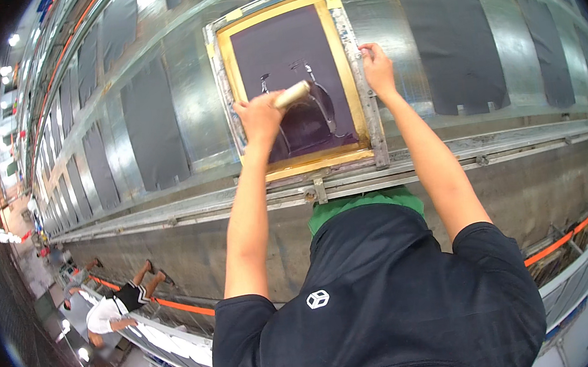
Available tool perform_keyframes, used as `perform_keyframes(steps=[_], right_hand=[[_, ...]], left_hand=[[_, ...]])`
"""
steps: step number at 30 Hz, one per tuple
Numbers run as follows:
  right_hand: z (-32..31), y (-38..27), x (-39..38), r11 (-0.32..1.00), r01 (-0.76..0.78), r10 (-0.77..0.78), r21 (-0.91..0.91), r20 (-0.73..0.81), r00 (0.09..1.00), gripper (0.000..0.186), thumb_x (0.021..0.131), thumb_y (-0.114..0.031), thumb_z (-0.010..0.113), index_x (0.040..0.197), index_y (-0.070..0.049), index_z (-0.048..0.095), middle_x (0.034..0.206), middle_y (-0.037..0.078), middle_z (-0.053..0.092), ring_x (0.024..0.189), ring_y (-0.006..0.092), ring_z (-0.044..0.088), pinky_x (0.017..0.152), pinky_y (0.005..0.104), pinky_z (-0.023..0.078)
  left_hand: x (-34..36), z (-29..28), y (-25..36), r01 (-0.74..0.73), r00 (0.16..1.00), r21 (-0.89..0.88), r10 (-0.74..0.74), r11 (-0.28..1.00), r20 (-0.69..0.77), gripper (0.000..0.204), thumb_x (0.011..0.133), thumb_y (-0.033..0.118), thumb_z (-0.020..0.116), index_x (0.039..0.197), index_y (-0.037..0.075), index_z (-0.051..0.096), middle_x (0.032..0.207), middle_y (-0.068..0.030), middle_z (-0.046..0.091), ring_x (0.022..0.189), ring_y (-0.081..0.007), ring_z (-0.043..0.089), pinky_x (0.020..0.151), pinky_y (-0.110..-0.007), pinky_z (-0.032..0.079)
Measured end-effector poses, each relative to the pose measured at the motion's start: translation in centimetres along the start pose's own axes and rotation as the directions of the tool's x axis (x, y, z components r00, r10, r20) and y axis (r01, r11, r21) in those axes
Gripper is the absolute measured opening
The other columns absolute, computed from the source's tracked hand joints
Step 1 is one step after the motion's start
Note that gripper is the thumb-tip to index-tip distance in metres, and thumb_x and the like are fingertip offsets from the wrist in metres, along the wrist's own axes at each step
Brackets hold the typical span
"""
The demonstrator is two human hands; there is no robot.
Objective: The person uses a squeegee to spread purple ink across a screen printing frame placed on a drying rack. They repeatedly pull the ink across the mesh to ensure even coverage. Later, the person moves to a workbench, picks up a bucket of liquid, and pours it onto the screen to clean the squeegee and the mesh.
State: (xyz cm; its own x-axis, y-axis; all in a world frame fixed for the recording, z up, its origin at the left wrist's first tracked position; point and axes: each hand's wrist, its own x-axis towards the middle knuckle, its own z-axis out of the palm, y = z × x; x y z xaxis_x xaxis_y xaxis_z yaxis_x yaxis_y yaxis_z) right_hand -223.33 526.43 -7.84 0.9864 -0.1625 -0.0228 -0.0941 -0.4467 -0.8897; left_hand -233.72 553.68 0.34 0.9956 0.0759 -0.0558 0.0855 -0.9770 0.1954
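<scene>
One blurred tool [291,97] is in the left hand [259,119] — right hand [378,70] at frame [372,123], hold unclear.

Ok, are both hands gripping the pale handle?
No, only the left hand grips the pale handle; the right hand is at the screen-printing frame.

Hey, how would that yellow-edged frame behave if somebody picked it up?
The yellow-edged frame is probably stiff, judging by its solid-looking sides. Lying flat and broad, it seems unlikely to roll. The glossy, wet-looking streak inside might run if tilted.
</scene>
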Motion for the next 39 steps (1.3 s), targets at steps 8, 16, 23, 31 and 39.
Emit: perform_keyframes(steps=[8,16,23,31,39], right_hand=[[-0.1,-0.7,-0.7,1.000,0.003,-0.002,0.031,-0.006,1.000,0.019,0.099,-0.022,0.056,0.108,-0.009,0.067,0.069,0.015,0.062,0.062,0.0254,0.059,0.063,0.0397,0.046],[-0.7,-1.5,-0.3,0.997,-0.067,0.068,-0.038,0.026,0.997,0.021,0.099,-0.023,0.055,0.110,-0.008,0.067,0.071,0.017,0.063,0.067,0.0304,0.063,0.066,0.0432,0.047],[0.2,-0.2,0.3,0.999,0.040,-0.040,0.015,-0.011,0.999,0.019,0.098,-0.021,0.057,0.108,-0.008,0.067,0.086,0.018,0.069,0.078,0.0347,0.067,0.072,0.0429,0.049],[0.0,-0.2,0.2,0.998,-0.053,0.051,0.026,0.049,0.997,0.021,0.097,-0.022,0.057,0.110,-0.009,0.068,0.092,0.016,0.071,0.083,0.0315,0.066,0.079,0.0417,0.050],[0.2,-3.8,2.7,0.990,0.140,-0.139,-0.033,0.007,0.990,0.022,0.098,-0.024,0.057,0.110,-0.011,0.070,0.091,0.014,0.072,0.084,0.0297,0.067,0.080,0.0398,0.050]], left_hand=[[-3.3,4.2,-0.1,-0.141,0.953,0.071,0.155,0.987,-0.261,0.031,0.078,0.007,0.070,0.101,0.027,0.076,0.106,0.0092,0.075,0.095,-0.0104,0.067,0.092,-0.043,0.031],[-4.2,2.8,-0.7,-0.138,0.965,-0.051,0.123,0.989,-0.233,0.031,0.077,0.005,0.070,0.098,0.027,0.077,0.103,0.0084,0.076,0.094,-0.0094,0.067,0.089,-0.044,0.031],[6.8,-0.7,-0.6,-0.047,0.999,-0.012,0.047,0.999,-0.004,0.025,0.080,0.022,0.075,0.104,0.030,0.079,0.100,0.0013,0.076,0.096,-0.0187,0.068,0.098,-0.049,0.029],[-6.6,4.7,0.8,-0.180,0.959,0.043,0.185,0.983,-0.216,0.034,0.076,0.001,0.066,0.100,0.024,0.076,0.101,0.0075,0.076,0.093,-0.0121,0.066,0.090,-0.047,0.034],[-13.5,2.9,0.6,-0.237,0.927,-0.122,0.187,0.964,-0.325,0.047,0.068,0.003,0.070,0.111,0.021,0.073,0.119,0.0063,0.072,0.106,-0.0132,0.064,0.089,-0.043,0.030]])
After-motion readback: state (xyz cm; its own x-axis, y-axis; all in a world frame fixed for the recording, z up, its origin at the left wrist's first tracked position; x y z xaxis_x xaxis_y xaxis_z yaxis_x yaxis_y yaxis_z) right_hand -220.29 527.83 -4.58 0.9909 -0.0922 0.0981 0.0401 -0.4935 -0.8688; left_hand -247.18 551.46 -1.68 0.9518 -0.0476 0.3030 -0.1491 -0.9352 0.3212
